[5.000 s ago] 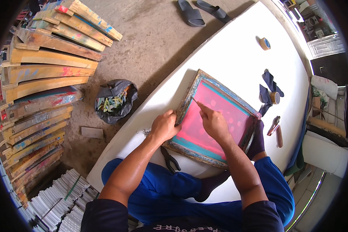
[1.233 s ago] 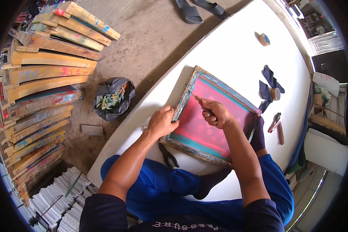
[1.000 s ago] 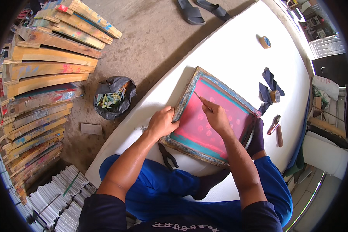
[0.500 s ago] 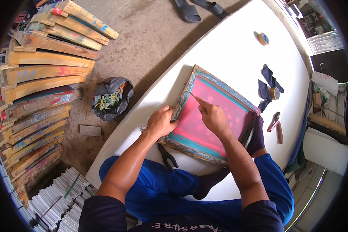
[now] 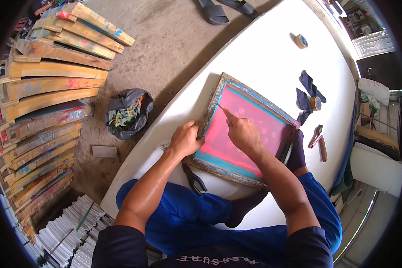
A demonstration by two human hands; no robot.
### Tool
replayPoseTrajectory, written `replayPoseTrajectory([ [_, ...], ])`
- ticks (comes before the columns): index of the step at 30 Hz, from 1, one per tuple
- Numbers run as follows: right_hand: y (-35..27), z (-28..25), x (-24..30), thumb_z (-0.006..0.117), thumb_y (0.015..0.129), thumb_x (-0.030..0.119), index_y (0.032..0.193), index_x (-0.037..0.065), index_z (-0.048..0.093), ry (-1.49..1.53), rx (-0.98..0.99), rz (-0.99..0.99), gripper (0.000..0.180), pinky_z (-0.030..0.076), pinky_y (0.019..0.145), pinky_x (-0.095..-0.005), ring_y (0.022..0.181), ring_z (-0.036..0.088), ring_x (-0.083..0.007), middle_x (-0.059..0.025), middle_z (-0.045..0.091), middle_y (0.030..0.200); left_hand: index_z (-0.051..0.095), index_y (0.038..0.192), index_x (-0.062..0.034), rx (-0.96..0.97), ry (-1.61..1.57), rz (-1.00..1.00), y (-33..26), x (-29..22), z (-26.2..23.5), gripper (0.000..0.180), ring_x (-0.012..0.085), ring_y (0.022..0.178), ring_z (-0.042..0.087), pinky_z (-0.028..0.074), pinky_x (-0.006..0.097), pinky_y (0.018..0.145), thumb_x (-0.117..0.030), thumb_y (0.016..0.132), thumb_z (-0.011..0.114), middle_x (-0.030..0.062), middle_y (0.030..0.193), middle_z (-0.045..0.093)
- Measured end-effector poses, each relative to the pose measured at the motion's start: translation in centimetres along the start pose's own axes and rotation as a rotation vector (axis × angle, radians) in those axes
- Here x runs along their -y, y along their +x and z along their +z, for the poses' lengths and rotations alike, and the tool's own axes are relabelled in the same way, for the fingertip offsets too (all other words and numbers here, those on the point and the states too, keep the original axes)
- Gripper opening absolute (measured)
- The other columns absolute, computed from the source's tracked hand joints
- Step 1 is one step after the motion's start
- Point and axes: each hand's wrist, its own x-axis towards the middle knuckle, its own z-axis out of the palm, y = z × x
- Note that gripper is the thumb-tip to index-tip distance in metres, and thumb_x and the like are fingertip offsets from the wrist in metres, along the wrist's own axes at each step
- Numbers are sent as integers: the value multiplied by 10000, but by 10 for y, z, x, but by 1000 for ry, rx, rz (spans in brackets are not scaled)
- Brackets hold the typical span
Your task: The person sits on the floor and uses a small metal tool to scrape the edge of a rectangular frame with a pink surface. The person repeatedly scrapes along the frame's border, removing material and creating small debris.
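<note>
A wooden printing frame [image 5: 212, 94] with a pink mesh and a teal border lies on a white table [image 5: 259, 53] in front of me. My left hand [image 5: 185, 139] grips the frame's near left edge and holds it down. My right hand [image 5: 242, 131] rests on the pink mesh and pinches a thin stick-like tool [image 5: 220, 107], whose tip touches the mesh near the frame's left rail. I sit cross-legged on the table in blue trousers and dark socks.
Black pliers [image 5: 193, 178] lie by my knee. Dark cloth scraps [image 5: 306, 96], two tape rolls [image 5: 301, 41] and small hand tools [image 5: 319, 141] lie further right. Stacked wooden frames [image 5: 49, 85] fill the left. A black bag of scraps [image 5: 127, 111] and sandals [image 5: 213, 11] sit on the floor.
My right hand has shifted slightly back and forth over the mesh near the left rail with the thin tool. My left hand has stayed on the frame's edge.
</note>
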Motion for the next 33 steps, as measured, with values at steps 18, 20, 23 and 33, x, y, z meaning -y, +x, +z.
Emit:
replayPoseTrajectory([
  [18, 5, -8, 18, 510, 987, 86, 1544, 142, 569, -96, 60, 9, 564, 612, 786, -558, 875, 764, -444, -258, 760, 934, 709, 969, 57, -37, 56, 48, -4, 6, 6, 337, 439, 873, 716, 599, 508, 791, -186, 769, 830, 225, 959, 686],
  [20, 5, -3, 8, 508, 992, 88, 1558, 149, 564, -65, 43, 3, 572, 616, 782, -548, 887, 773, -426, -271, 758, 946, 710, 969, 53, -29, 61, 46, -3, 6, 6, 331, 442, 875, 714, 599, 511, 790, -187, 774, 827, 225, 958, 686],
  [23, 0, 13, 1, 534, 1055, 167, 1516, 174, 628, -39, -16, 0, 470, 595, 728, -516, 808, 766, -358, -265, 753, 903, 717, 972, 38, -12, 49, 30, -2, 4, 5, 316, 446, 882, 711, 595, 518, 793, -193, 784, 824, 218, 959, 687],
  [33, 6, 27, -41, 583, 1070, 235, 1467, 173, 660, 237, -176, -166, 409, 594, 756, -519, 783, 755, -401, -276, 757, 937, 722, 974, 32, 26, -19, 10, 2, -3, -4, 304, 450, 880, 697, 576, 530, 802, -202, 805, 816, 204, 946, 673],
])
